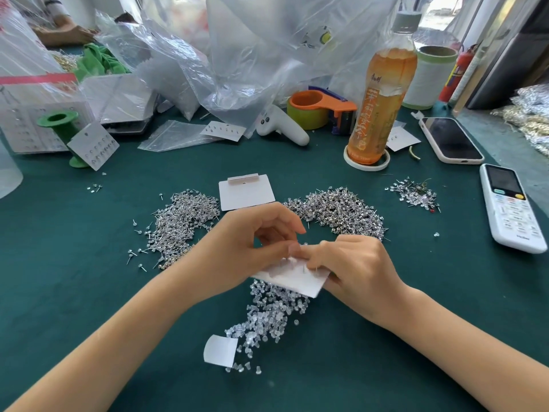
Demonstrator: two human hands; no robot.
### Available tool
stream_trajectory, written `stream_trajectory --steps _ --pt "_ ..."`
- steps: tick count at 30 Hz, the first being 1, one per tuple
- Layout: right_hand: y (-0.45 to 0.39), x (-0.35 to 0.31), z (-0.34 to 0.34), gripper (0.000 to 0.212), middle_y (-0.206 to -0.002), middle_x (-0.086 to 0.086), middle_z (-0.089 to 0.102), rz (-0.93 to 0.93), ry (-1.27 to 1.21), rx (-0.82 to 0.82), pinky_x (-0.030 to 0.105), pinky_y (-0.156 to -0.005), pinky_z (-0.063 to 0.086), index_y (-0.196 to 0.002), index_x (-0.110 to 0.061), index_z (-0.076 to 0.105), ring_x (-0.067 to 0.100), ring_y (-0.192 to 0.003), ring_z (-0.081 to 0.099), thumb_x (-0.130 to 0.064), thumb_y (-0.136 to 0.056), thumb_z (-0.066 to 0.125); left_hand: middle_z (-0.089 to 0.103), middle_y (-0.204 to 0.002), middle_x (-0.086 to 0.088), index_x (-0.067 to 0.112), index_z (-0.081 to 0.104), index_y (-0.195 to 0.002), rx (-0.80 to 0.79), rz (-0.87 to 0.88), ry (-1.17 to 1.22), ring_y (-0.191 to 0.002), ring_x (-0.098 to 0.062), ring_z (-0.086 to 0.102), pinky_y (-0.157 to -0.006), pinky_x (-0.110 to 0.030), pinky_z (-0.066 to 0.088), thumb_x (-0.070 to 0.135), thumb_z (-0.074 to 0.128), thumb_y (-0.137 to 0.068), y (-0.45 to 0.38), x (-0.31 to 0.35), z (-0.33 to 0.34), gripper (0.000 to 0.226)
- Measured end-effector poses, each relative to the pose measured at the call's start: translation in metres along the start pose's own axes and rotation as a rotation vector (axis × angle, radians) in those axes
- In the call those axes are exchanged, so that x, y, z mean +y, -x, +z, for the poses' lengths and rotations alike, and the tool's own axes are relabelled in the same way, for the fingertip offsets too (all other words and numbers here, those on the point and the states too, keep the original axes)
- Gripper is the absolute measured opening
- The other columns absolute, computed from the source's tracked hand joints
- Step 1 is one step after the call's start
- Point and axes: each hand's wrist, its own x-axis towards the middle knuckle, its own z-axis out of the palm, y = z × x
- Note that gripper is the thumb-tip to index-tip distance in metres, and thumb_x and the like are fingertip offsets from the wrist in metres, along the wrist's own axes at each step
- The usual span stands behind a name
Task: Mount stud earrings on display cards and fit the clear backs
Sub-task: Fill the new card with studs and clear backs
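Head view looks down on a green table (pixel 89 292) where both hands meet over a white display card (pixel 292 276), held tilted just above the pile of clear backs (pixel 267 316). The right hand (pixel 353 269) closes on the card's right edge, thumb on top and fingers curled beneath. The left hand (pixel 246 248) pinches at the card's upper edge, thumb and forefinger pressed together; whether they hold a back or a stud post is too small to tell. A few thin posts stand out of the card's rear face, so the step in hand seems to be fitting backs onto studs already pushed through. Next, each back must be lined up with a bare post and pressed on squarely, with the card kept steady.

Two heaps of stud earrings (pixel 335 214) lie beyond the hands, one on the left (pixel 178 221), with a blank card (pixel 246 193) between them. The card's front face is turned away, and the fingers hide its upper edge, so the number of studs mounted cannot be counted.
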Motion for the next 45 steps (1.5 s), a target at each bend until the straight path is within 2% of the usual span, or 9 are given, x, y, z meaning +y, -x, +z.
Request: stream_trajectory --steps 2,5,14,20,23,26,33,39,45 --pt "0.0003 0.0023 -0.0002 0.027 -0.055 0.01 0.063 -0.024 0.045 -0.01 0.032 -0.043 0.036 -0.063 -0.006 0.059 0.026 -0.039 0.037 -0.012 -0.089 0.062 0.07 -0.088 -0.001 0.018 0.064 -0.099 0.009 0.005 -0.013 -0.079 -0.016 0.068 -0.074 -0.034 0.056 0.003 0.067 -0.086 -0.0002 0.0 -0.0002 0.02" --pt "0.0005 0.003 -0.0001 0.025 -0.051 0.007 0.058 -0.047 0.076 -0.028 0.032 -0.042 0.036 -0.058 -0.004 0.06 0.026 -0.039 0.037 -0.004 -0.081 0.071 0.071 -0.088 0.0 0.019 0.064 -0.098 0.009 0.003 -0.026 -0.079 -0.015 0.068 -0.076 -0.039 0.055 0.005 0.067 -0.086 0.0004 0.0004 0.0001 0.019" --pt "-0.0008 0.0022 -0.0018 0.021 -0.053 0.01 0.06 -0.057 0.046 -0.098 0.031 -0.039 0.038 -0.059 -0.002 0.058 0.027 -0.039 0.04 0.004 -0.076 0.07 0.071 -0.085 0.0 0.016 0.065 -0.098 -0.01 0.014 -0.032 -0.077 -0.016 0.067 -0.072 -0.04 0.055 0.007 0.07 -0.084 0.0014 0.0003 -0.0004 0.017" --pt "-0.0021 0.0004 -0.003 0.022 -0.054 0.009 0.06 -0.101 0.082 -0.09 0.03 -0.039 0.038 -0.06 -0.002 0.06 0.025 -0.04 0.041 0.005 -0.08 0.064 0.071 -0.084 0.004 0.017 0.066 -0.096 -0.026 0.009 -0.056 -0.078 -0.011 0.067 -0.074 -0.03 0.056 0.009 0.071 -0.083 0.0005 -0.0005 -0.0025 0.016" --pt "-0.0045 -0.0022 -0.0041 0.026 -0.051 0.004 0.053 -0.137 0.108 -0.074 0.029 -0.039 0.038 -0.059 -0.004 0.059 0.022 -0.04 0.039 0.0 -0.084 0.061 0.071 -0.083 0.006 0.018 0.067 -0.095 -0.024 0.005 -0.078 -0.078 -0.009 0.067 -0.074 -0.026 0.055 0.008 0.071 -0.083 -0.0002 -0.0002 -0.0021 0.016" --pt "-0.0063 -0.0035 -0.0047 0.025 -0.05 0.003 0.045 -0.157 0.129 -0.065 0.028 -0.038 0.037 -0.058 -0.004 0.058 0.021 -0.041 0.035 0.002 -0.082 0.065 0.071 -0.083 0.006 0.018 0.066 -0.094 -0.004 -0.001 -0.077 -0.077 -0.01 0.066 -0.074 -0.03 0.055 0.006 0.071 -0.083 -0.0001 -0.0003 -0.0011 0.017" --pt "-0.0051 -0.004 -0.0043 0.025 -0.05 0.002 0.043 -0.163 0.136 -0.079 0.028 -0.038 0.036 -0.059 -0.005 0.059 0.02 -0.041 0.035 0.002 -0.081 0.068 0.071 -0.085 0.005 0.018 0.067 -0.094 -0.035 0.003 -0.1 -0.08 -0.014 0.067 -0.076 -0.041 0.053 0.009 0.071 -0.083 0.0002 0.0008 -0.0015 0.015" --pt "-0.0042 -0.0052 -0.0036 0.024 -0.049 0.002 0.044 -0.159 0.151 -0.083 0.028 -0.038 0.036 -0.059 -0.005 0.059 0.02 -0.041 0.034 0.0 -0.081 0.068 0.071 -0.083 0.008 0.019 0.067 -0.092 -0.061 0.005 -0.143 -0.081 -0.009 0.066 -0.079 -0.03 0.053 0.006 0.071 -0.082 -0.0002 0.0019 -0.0032 0.016" --pt "-0.0044 -0.0052 -0.0035 0.03 -0.049 0.002 0.047 -0.141 0.154 -0.067 0.028 -0.039 0.035 -0.06 -0.004 0.062 0.021 -0.04 0.038 -0.004 -0.089 0.057 0.071 -0.082 0.008 0.02 0.068 -0.091 -0.044 -0.005 -0.138 -0.081 -0.009 0.067 -0.078 -0.036 0.054 0.011 0.072 -0.082 0.0006 0.0025 -0.0034 0.014"
